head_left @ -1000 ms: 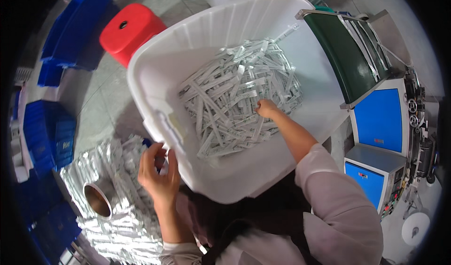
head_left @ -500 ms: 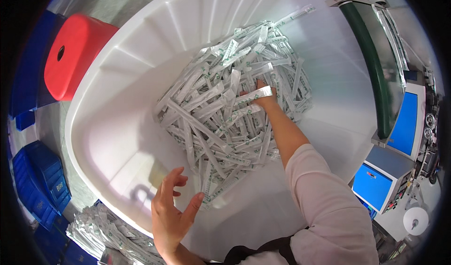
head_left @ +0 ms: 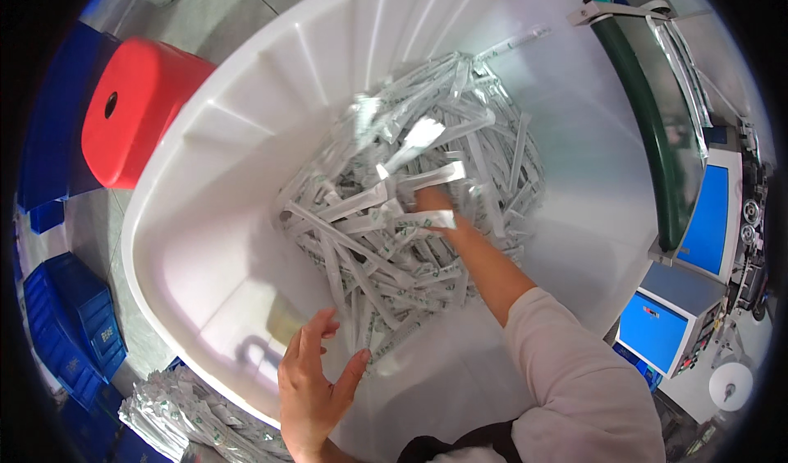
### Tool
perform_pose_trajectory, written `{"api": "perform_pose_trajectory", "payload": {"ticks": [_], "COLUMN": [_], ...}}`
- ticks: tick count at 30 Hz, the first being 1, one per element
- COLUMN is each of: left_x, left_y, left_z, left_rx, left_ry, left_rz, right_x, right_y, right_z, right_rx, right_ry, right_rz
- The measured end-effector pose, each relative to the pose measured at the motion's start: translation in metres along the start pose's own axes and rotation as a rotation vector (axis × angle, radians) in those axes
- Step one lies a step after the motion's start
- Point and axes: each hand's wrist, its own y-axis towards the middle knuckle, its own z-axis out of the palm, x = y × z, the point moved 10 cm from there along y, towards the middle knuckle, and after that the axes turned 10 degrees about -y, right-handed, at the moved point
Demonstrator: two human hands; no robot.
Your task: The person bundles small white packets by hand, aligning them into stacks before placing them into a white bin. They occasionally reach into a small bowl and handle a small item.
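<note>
slim packets (head_left: 355, 203) lay heaped in the white bin (head_left: 201, 241), around the right hand (head_left: 432, 199); whether it gripped any, i could not tell. one packet (head_left: 428, 219) crossed it, long axis left to right. the left hand (head_left: 314, 389), near left, farther off, was spread and empty.
</note>
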Motion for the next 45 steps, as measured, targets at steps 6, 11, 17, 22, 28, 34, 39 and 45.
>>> {"api": "perform_pose_trajectory", "payload": {"ticks": [6,11,17,22,28,34,39,45], "left_x": [0.010,0.005,-0.003,-0.004,0.012,-0.016,-0.086,-0.064], "left_y": [-0.005,-0.005,-0.008,-0.008,-0.014,-0.019,-0.043,-0.029], "left_z": [-0.010,-0.003,-0.003,-0.006,-0.019,-0.024,-0.028,-0.007], "left_rx": [-0.027,-0.002,0.007,0.005,-0.072,-0.205,-0.396,-0.044], "left_ry": [0.026,0.040,0.087,0.130,0.134,0.029,-0.064,-0.380], "left_rz": [0.014,0.045,0.114,0.128,0.126,0.313,0.771,0.486], "right_x": [0.087,0.081,0.076,0.060,0.061,0.079,0.151,0.274], "right_y": [-0.038,-0.032,-0.010,-0.015,-0.073,-0.132,-0.184,-0.227], "right_z": [-0.037,-0.017,-0.005,-0.023,-0.068,-0.199,-0.288,-0.289], "right_rx": [0.077,0.061,0.035,-0.129,0.236,-0.077,-0.112,0.135], "right_ry": [-0.081,-0.099,-0.148,-0.057,0.552,0.785,0.856,1.346], "right_rz": [0.221,0.025,0.046,-0.040,0.242,0.030,-0.258,-0.530]}}
